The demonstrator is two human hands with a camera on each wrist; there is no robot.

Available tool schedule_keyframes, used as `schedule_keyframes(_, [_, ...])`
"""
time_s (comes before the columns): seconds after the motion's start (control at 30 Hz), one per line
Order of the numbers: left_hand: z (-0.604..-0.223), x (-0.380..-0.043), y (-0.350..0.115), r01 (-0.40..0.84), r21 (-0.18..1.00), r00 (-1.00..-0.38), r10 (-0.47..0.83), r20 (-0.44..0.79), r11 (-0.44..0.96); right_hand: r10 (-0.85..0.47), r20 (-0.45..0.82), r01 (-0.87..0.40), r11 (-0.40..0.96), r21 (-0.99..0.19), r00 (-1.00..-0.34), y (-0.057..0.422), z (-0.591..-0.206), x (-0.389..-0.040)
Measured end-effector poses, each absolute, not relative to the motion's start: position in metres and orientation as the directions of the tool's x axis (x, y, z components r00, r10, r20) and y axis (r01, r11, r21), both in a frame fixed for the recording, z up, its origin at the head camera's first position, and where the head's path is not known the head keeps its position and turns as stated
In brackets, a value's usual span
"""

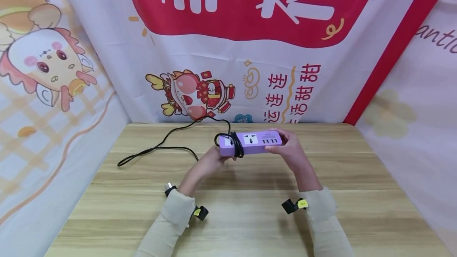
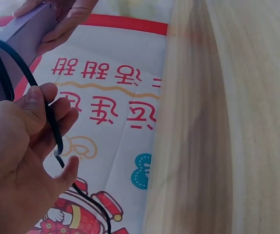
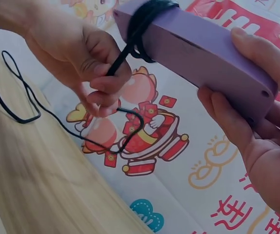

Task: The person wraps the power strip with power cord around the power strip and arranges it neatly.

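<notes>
A purple power strip (image 1: 262,140) with white sockets and several USB ports is held up above the table. My right hand (image 1: 290,150) grips its right end, thumb on one side and fingers on the other, as the right wrist view (image 3: 262,122) also shows. Black cord (image 1: 237,144) is wound in a few turns around the strip's left end. My left hand (image 2: 28,146) pinches the black cord (image 2: 52,124) between thumb and fingers, just beside the strip. In the head view the left hand (image 1: 210,162) is partly hidden behind the strip.
The loose cord (image 1: 160,146) trails in a loop over the back left of the wooden table (image 1: 242,225). Its plug (image 1: 169,187) lies near the left wrist. A printed cloth (image 1: 214,50) hangs behind the table, with cloth walls at both sides.
</notes>
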State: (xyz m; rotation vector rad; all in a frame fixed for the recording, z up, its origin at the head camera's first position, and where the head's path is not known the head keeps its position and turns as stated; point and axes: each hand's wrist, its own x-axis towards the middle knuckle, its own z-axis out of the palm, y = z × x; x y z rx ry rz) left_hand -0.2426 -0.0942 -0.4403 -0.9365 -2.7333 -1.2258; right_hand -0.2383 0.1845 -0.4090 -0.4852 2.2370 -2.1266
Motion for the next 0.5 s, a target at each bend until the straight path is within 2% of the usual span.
schedule_keyframes(0.07, [-0.438,-0.241,-0.097,0.535,0.646,-0.831,0.478,0.284,0.545,-0.270,0.213,-0.234,0.048,-0.971,-0.939,0.187,-0.409,-0.238])
schedule_keyframes(0.2, [-0.434,-0.240,-0.102,0.603,0.557,-0.797,0.466,0.385,0.571,-0.324,0.239,-0.284,0.096,-0.954,-0.915,0.193,-0.408,-0.237])
schedule_keyframes(0.3, [-0.432,-0.242,-0.105,0.665,0.470,-0.747,0.502,0.437,0.580,-0.365,0.254,-0.315,0.116,-0.942,-0.895,0.197,-0.406,-0.236])
schedule_keyframes(0.43, [-0.431,-0.246,-0.106,0.755,0.264,-0.639,0.584,0.500,0.601,-0.414,0.264,-0.340,0.122,-0.932,-0.871,0.198,-0.405,-0.234])
schedule_keyframes(0.5, [-0.431,-0.248,-0.107,0.770,0.180,-0.604,0.610,0.512,0.612,-0.434,0.271,-0.353,0.119,-0.928,-0.859,0.198,-0.404,-0.234])
